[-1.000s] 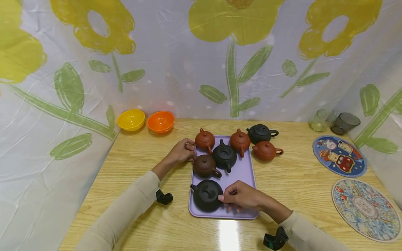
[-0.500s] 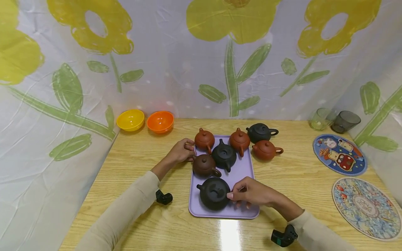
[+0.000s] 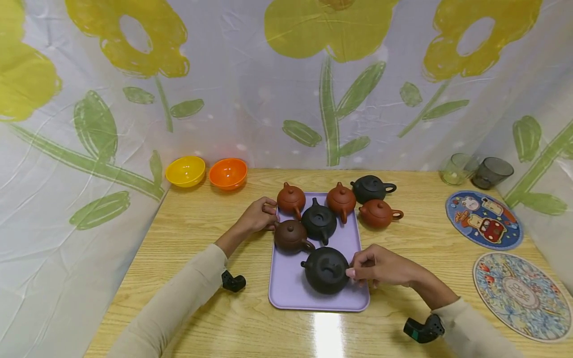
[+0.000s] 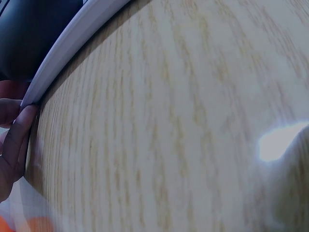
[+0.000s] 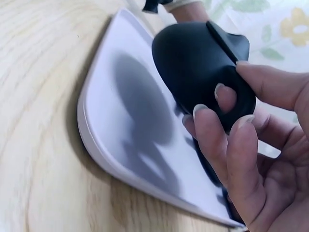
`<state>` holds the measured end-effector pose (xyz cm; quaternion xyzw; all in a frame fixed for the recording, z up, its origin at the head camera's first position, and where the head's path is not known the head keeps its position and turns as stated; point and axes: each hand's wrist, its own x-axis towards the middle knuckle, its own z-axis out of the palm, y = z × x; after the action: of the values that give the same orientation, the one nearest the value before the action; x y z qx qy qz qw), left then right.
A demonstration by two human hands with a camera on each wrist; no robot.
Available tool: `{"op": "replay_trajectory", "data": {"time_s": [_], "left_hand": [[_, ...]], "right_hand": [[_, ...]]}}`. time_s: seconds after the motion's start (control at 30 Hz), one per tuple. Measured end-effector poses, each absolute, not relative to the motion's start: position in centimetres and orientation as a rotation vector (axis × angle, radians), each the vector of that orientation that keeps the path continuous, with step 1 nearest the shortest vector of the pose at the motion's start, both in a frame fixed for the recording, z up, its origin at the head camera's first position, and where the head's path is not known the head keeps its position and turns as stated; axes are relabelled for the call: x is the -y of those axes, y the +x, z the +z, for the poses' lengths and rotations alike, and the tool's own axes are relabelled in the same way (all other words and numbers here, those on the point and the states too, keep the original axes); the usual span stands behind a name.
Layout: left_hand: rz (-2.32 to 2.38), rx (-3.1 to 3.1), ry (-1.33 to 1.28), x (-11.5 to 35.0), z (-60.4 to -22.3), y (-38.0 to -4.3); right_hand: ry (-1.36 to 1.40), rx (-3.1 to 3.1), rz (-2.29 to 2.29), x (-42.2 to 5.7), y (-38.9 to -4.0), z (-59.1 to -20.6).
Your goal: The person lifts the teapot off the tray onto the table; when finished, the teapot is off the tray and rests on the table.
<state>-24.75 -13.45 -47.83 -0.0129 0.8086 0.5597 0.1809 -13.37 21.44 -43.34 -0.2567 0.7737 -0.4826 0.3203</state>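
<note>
Your right hand [image 3: 387,268] pinches the handle of a round matte-black teapot [image 3: 326,271], raised above a lilac rectangular tray [image 3: 286,293] between its middle and near edge. Your left hand [image 3: 258,216] pinches the tray's left rim. A dark-brown round teapot [image 3: 290,236], a second black teapot [image 3: 319,223] and two red-brown teapots [image 3: 291,199] crowd the far half. The left wrist view cuts off your left hand.

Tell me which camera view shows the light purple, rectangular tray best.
The head view: the light purple tray shows nearly whole from above, though partly covered. The left wrist view has only a strip of rim; the right wrist view, one end, partly hidden.
</note>
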Motion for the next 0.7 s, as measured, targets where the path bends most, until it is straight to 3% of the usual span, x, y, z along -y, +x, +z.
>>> {"op": "replay_trajectory", "data": {"time_s": [0.7], "left_hand": [[1.573, -2.292, -0.036, 13.4, -48.0, -24.8]], "right_hand": [[-0.724, -2.037, -1.235, -28.3, -15.1, -42.9]]}}
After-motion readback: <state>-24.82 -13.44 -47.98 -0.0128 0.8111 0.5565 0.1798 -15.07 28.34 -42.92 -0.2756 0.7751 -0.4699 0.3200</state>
